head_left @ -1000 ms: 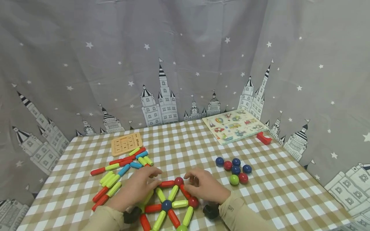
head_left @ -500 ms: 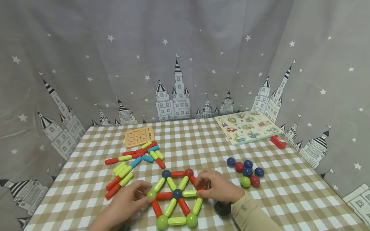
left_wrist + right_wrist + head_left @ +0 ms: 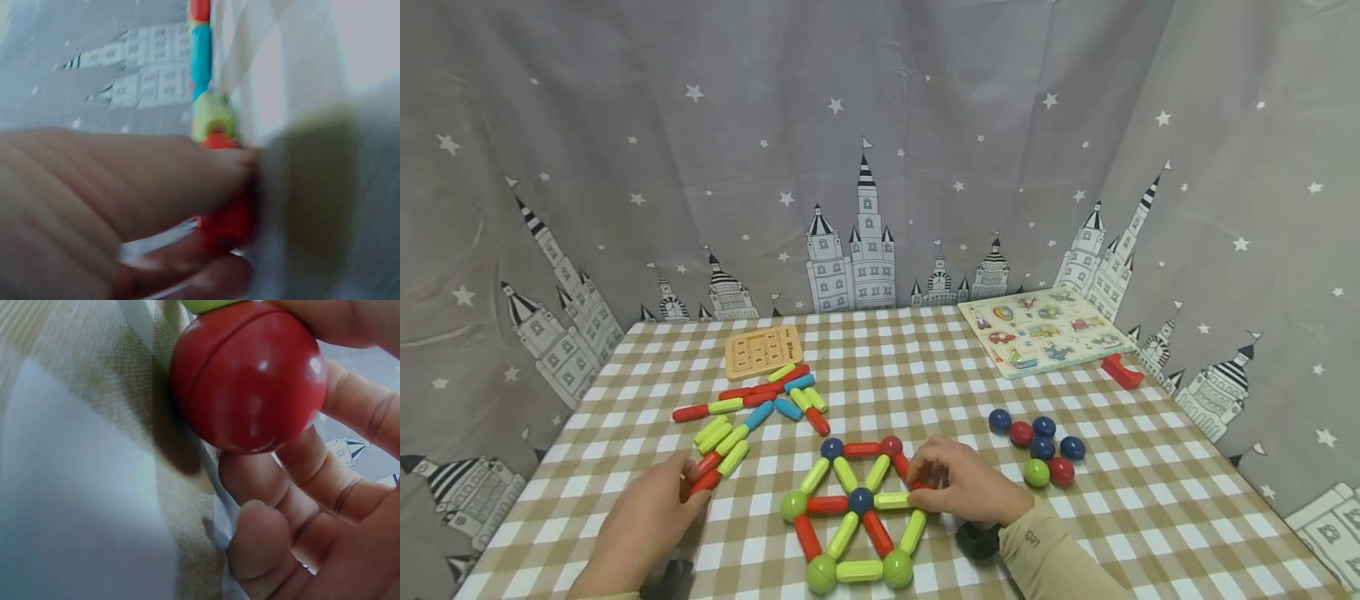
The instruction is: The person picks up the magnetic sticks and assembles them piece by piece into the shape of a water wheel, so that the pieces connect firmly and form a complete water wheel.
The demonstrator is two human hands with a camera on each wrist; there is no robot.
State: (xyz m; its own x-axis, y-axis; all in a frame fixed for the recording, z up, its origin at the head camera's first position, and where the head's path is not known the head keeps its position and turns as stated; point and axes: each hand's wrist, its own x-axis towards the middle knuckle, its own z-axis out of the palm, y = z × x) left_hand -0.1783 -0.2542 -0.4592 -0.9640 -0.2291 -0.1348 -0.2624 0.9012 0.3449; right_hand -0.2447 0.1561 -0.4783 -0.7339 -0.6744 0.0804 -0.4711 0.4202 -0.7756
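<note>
A flat wheel of magnetic rods and balls lies on the cloth, a blue ball [image 3: 861, 501] at its hub and green, blue and red balls round the rim. My right hand [image 3: 966, 483] holds the red ball [image 3: 250, 381] at the wheel's right corner; the head view mostly hides that ball behind the fingers. At the near end of the loose rod pile, my left hand [image 3: 647, 521] pinches a red rod [image 3: 228, 219] between thumb and fingers. A green rod [image 3: 212, 115] touches or almost touches that rod's far end.
Loose red, green and blue rods [image 3: 726, 406] spread at the left, below a wooden number puzzle [image 3: 764, 351]. Several loose balls [image 3: 1042, 448] cluster right of the wheel. A picture puzzle board [image 3: 1045, 329] and a red block [image 3: 1122, 372] lie farther back right.
My left hand has left the wheel and moved left to a red rod in the pile. My right hand has come down onto the wheel's right red ball and stays there.
</note>
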